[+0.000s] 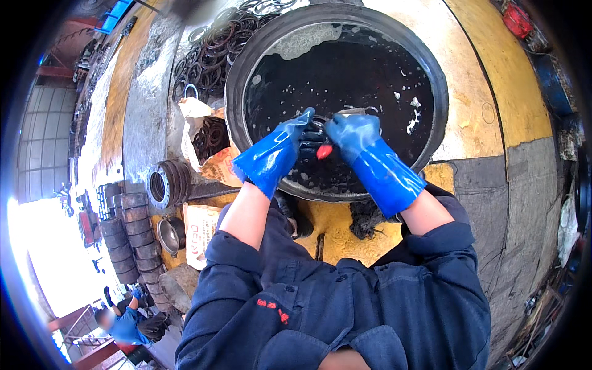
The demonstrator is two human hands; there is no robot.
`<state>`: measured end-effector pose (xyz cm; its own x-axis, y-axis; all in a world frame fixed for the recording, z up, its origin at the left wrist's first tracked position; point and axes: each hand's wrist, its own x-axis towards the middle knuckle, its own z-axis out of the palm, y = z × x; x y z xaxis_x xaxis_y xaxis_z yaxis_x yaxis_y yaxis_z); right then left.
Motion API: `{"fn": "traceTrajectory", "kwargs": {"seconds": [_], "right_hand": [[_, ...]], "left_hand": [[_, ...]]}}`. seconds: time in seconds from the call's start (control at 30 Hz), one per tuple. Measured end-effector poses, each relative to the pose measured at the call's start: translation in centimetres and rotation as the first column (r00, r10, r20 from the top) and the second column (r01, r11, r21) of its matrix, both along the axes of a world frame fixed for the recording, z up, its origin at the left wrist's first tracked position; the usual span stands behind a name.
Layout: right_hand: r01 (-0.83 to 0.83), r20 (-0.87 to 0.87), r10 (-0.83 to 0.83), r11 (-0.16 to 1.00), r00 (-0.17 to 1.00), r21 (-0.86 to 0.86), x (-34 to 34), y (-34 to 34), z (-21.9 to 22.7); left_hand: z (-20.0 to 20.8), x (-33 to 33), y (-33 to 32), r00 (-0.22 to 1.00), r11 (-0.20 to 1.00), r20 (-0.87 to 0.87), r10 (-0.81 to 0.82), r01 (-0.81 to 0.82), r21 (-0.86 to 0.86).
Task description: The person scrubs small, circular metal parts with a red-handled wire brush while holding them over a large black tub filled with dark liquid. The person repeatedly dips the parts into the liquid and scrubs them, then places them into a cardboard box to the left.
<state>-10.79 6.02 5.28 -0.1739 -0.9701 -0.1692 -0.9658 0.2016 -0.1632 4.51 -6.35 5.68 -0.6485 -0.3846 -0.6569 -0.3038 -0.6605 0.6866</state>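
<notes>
Both my hands wear long blue rubber gloves and are held over a large round black tub [436, 80] of dark liquid with foam patches. My left hand [291, 132] is closed on a few wet black rings [316, 129], held between the two hands. In my right hand [356, 129] is a tool with a red handle end [324, 151] that sticks out below the fist. A greyish part shows above the same fist, but the tool's kind cannot be made out. The fingers of both hands are partly hidden.
Many loose black rings [213, 58] lie left of the tub. Beside them stands an open sack [192, 145] with more rings. Larger flanged rings [161, 188], a metal bowl [168, 235] and stacked dark cylinders [139, 231] are nearer left. Another person [132, 327] is at the lower left.
</notes>
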Motion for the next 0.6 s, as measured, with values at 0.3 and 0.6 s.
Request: {"fn": "traceTrajectory", "kwargs": {"seconds": [0.3,0.6], "right_hand": [[0.498,0.481,-0.253,0.713,0.839,-0.493,-2.1,1.5,-3.6],[0.275,0.727,0.348,0.761,0.592,-0.587,-1.3,-0.8,-0.3]], "left_hand": [[0.2,1.2,-1.0,0.998,0.962,-0.002,0.062,-0.06,-0.265],[-1.7,1.6,-0.9,0.992,0.908,-0.111,-0.054,0.003,-0.418]]}}
